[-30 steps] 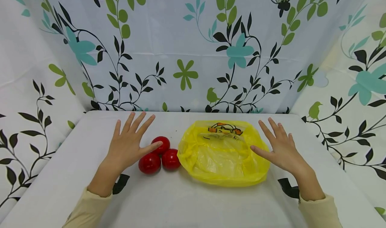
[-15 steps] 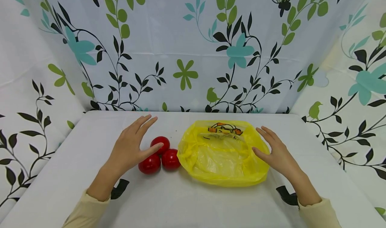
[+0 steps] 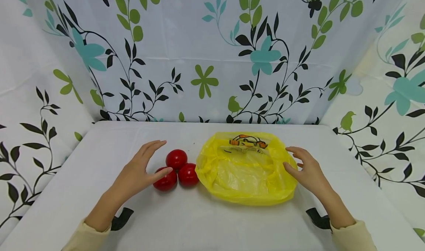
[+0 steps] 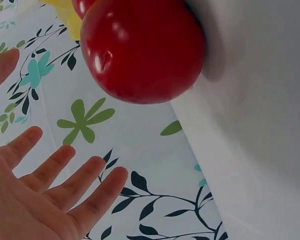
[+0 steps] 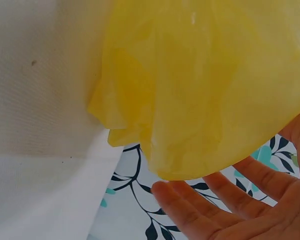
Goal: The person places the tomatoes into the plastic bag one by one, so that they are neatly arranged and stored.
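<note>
Three glossy red tomatoes [image 3: 188, 175] sit in a cluster on the white table, just left of a yellow plastic bag [image 3: 242, 179]. The bag stands with its mouth open upward. My left hand [image 3: 137, 171] is beside the tomatoes, fingers apart and thumb in front of the nearest one. In the left wrist view, a tomato [image 4: 145, 50] is away from the spread fingers [image 4: 75, 180]. My right hand [image 3: 308, 171] is at the bag's right rim, thumb and fingers apart. The right wrist view has its fingers [image 5: 230, 192] partly behind the yellow plastic; whether they touch it I cannot tell.
A white cloth covers the table [image 3: 212, 225]. Patterned curtains [image 3: 186, 40] with leaves and flowers rise behind the table and at both sides. Black straps [image 3: 318, 218] show at both wrists.
Both hands have lowered toward the table, and their fingers are less spread. The left has drawn back slightly; the right has come to the bag's rim. Tomatoes and bag have stayed put.
</note>
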Demonstrator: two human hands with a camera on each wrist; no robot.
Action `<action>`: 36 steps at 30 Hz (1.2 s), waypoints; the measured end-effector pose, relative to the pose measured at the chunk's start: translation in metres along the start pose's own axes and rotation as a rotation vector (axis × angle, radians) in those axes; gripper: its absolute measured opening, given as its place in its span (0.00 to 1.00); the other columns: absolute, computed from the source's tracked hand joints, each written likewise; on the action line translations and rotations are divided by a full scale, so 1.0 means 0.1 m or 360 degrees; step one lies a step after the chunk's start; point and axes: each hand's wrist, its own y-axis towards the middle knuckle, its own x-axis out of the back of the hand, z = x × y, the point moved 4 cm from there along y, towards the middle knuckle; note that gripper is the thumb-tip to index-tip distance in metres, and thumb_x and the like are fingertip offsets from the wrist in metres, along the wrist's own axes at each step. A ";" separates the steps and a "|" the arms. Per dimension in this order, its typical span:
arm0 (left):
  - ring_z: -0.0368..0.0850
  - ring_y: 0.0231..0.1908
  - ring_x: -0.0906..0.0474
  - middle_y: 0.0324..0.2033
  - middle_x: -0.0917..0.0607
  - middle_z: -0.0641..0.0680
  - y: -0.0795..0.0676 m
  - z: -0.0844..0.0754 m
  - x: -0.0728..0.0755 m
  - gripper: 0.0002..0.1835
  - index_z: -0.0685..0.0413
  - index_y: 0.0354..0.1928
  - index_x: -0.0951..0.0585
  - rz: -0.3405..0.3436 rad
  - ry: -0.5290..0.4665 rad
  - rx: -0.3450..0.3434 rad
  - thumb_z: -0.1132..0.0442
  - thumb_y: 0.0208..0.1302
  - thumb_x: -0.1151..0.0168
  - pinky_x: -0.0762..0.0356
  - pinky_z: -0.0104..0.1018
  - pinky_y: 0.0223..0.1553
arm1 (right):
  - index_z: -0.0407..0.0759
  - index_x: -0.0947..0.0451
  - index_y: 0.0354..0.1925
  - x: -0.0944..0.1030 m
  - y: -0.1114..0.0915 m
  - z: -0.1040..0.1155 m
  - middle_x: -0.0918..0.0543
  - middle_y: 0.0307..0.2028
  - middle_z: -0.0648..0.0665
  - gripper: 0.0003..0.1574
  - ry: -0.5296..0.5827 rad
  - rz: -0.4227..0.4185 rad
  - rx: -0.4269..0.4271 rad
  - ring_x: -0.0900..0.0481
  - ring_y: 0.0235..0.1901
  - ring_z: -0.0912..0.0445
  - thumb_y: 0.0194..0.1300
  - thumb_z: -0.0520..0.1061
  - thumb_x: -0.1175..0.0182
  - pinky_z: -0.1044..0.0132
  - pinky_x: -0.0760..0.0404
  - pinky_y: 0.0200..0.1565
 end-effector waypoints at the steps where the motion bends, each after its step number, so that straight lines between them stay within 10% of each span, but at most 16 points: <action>1: 0.62 0.64 0.34 0.68 0.36 0.59 -0.01 0.01 -0.01 0.43 0.42 0.73 0.39 0.0025 -0.0029 0.0022 0.46 0.58 0.30 0.23 0.64 0.50 | 0.34 0.35 0.65 0.00 0.00 -0.01 0.35 0.65 0.28 0.32 0.0009 0.0001 -0.0004 0.33 0.60 0.31 0.68 0.43 0.39 0.37 0.25 0.54; 16: 0.54 0.50 0.23 0.51 0.20 0.55 -0.11 0.09 -0.20 0.27 0.53 0.53 0.22 0.0146 -0.0145 0.0071 0.52 0.54 0.25 0.16 0.45 0.43 | 0.33 0.34 0.65 -0.01 0.03 -0.03 0.32 0.63 0.28 0.31 0.0053 0.0037 -0.0061 0.29 0.58 0.32 0.69 0.45 0.41 0.40 0.22 0.53; 36: 0.63 0.54 0.25 0.54 0.21 0.61 -0.13 0.09 -0.32 0.34 0.53 0.58 0.24 0.0317 -0.0147 0.0102 0.53 0.48 0.22 0.18 0.58 0.46 | 0.33 0.34 0.65 0.00 0.02 -0.10 0.32 0.63 0.28 0.30 0.0028 0.0067 -0.0078 0.26 0.55 0.32 0.69 0.44 0.42 0.40 0.21 0.51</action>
